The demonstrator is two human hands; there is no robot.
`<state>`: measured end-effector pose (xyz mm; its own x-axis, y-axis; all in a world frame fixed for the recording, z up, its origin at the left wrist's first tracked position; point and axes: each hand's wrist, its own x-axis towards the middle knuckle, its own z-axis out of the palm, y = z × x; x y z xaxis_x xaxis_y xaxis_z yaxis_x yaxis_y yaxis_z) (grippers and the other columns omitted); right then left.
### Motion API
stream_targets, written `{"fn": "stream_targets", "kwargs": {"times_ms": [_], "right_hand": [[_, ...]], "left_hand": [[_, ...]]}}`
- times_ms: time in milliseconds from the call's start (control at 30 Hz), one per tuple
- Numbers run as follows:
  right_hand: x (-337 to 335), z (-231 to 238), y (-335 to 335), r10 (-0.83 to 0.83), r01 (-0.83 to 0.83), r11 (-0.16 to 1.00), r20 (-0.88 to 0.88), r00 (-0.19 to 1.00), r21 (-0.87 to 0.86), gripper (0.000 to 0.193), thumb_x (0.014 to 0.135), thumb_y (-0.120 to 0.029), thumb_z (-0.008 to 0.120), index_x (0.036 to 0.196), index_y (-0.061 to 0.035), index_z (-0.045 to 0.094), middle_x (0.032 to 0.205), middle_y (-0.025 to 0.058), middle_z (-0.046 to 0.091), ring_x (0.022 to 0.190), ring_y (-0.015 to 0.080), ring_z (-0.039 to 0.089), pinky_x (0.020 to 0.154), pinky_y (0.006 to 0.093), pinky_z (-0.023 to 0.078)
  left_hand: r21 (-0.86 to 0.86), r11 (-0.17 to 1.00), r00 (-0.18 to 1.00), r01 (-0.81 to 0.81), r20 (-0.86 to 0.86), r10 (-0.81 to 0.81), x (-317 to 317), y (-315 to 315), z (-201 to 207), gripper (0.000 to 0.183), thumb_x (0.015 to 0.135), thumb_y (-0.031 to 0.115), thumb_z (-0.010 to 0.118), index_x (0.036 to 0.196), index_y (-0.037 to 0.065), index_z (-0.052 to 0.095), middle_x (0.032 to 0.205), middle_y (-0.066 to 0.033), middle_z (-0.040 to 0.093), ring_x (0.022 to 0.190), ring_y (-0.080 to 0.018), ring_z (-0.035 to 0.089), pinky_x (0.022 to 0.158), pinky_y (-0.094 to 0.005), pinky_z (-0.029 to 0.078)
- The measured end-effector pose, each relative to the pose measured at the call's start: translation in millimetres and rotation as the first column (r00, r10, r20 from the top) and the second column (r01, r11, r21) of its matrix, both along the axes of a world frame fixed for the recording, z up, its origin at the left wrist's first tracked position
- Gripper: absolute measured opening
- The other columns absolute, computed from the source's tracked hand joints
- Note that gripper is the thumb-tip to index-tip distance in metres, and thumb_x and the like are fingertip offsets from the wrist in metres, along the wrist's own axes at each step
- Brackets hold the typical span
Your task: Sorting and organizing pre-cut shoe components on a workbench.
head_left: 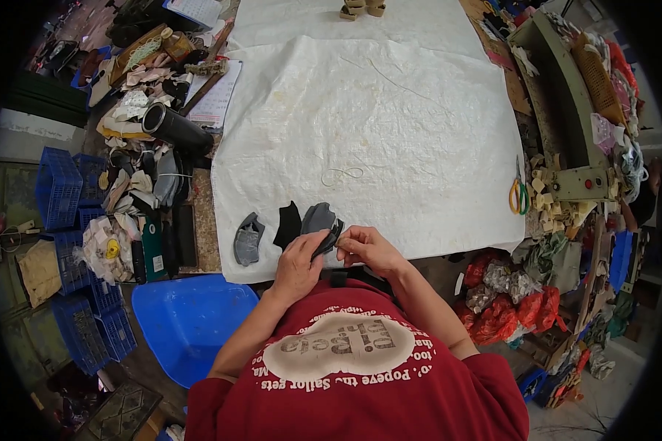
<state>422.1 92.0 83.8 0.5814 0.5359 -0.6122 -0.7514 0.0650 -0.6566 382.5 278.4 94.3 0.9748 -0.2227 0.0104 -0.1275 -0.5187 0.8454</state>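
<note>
At the near edge of the white sheet, my left hand (pixel 299 264) is closed on a small stack of dark grey cut pieces (pixel 318 218), which look like fabric or leather. Fingers of my right hand (pixel 368 250) are pinched together at the stack's right edge; whatever is between them is too small to make out. Just left of the stack lies a black cut piece (pixel 287 223), partly covered by my left hand. Farther left rests a curved grey piece (pixel 248 239) with a shiny, wrinkled surface.
A white woven sheet (pixel 390 147) covers the table. Orange-handled scissors (pixel 519 197) lie at its right edge, and a thin loop of cord (pixel 342 175) near the middle. A blue tub (pixel 191 323) stands below left. Scraps and a dark cylinder (pixel 175 126) crowd the left side.
</note>
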Motion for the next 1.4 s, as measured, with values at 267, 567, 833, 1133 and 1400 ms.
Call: {"fn": "stream_targets", "kwargs": {"times_ms": [267, 567, 833, 1133, 1400], "right_hand": [[-0.1, -2.5, -1.0, 0.032, -0.031, 0.999, 0.047, 0.998, -0.022, 0.016, 0.090, -0.017, 0.051, 0.089, -0.0014, 0.054, 0.075, 0.0051, 0.059, 0.067, 0.0105, 0.055, 0.062, 0.0233, 0.047], [-9.9, -10.5, 0.0, -0.078, 0.078, 0.997, 0.022, 0.997, 0.025, 0.016, 0.088, -0.018, 0.052, 0.085, -0.0028, 0.053, 0.070, 0.0035, 0.056, 0.063, 0.0099, 0.052, 0.060, 0.0238, 0.046], [-3.7, 6.0, -2.2, -0.028, 0.037, 0.993, 0.083, 0.996, -0.114, 0.017, 0.092, -0.017, 0.048, 0.094, -0.0011, 0.052, 0.078, 0.0052, 0.059, 0.067, 0.0103, 0.054, 0.063, 0.0244, 0.047], [-0.1, 0.0, -1.8, 0.105, -0.066, 0.967, 0.151, 0.983, -0.245, 0.017, 0.090, -0.015, 0.050, 0.090, 0.0009, 0.053, 0.076, 0.0053, 0.060, 0.068, 0.0099, 0.054, 0.066, 0.0230, 0.045], [-1.3, -6.2, 0.0, 0.079, -0.047, 0.979, 0.155, 0.985, -0.197, 0.013, 0.088, -0.014, 0.051, 0.085, -0.0014, 0.053, 0.072, 0.0037, 0.058, 0.067, 0.0095, 0.053, 0.064, 0.0241, 0.046]], "left_hand": [[0.081, 0.996, 0.996, 0.037, 0.082, -0.043, 0.4, -0.7, 0.9, 0.043, 0.070, -0.003, 0.053, 0.113, 0.003, 0.052, 0.103, -0.0150, 0.057, 0.094, -0.0321, 0.055, 0.083, -0.0395, 0.044], [-0.080, 0.996, 0.993, -0.044, -0.109, 0.035, -4.4, -6.1, 1.1, 0.043, 0.072, -0.002, 0.054, 0.115, 0.004, 0.050, 0.103, -0.0182, 0.056, 0.094, -0.0353, 0.056, 0.081, -0.0391, 0.045], [0.102, 0.995, 0.997, 0.010, 0.073, -0.018, -1.7, -2.6, -2.7, 0.045, 0.071, -0.001, 0.054, 0.116, 0.006, 0.051, 0.103, -0.0160, 0.056, 0.094, -0.0320, 0.055, 0.081, -0.0388, 0.044], [0.280, 0.957, 0.976, 0.074, 0.176, -0.127, -4.1, -0.2, -4.7, 0.048, 0.068, -0.001, 0.057, 0.116, 0.007, 0.052, 0.105, -0.0138, 0.055, 0.091, -0.0290, 0.054, 0.076, -0.0378, 0.044], [0.213, 0.975, 0.986, 0.068, 0.135, -0.098, -5.1, -0.4, -3.9, 0.047, 0.068, -0.002, 0.056, 0.115, 0.005, 0.052, 0.103, -0.0148, 0.056, 0.091, -0.0307, 0.055, 0.078, -0.0387, 0.044]]}}
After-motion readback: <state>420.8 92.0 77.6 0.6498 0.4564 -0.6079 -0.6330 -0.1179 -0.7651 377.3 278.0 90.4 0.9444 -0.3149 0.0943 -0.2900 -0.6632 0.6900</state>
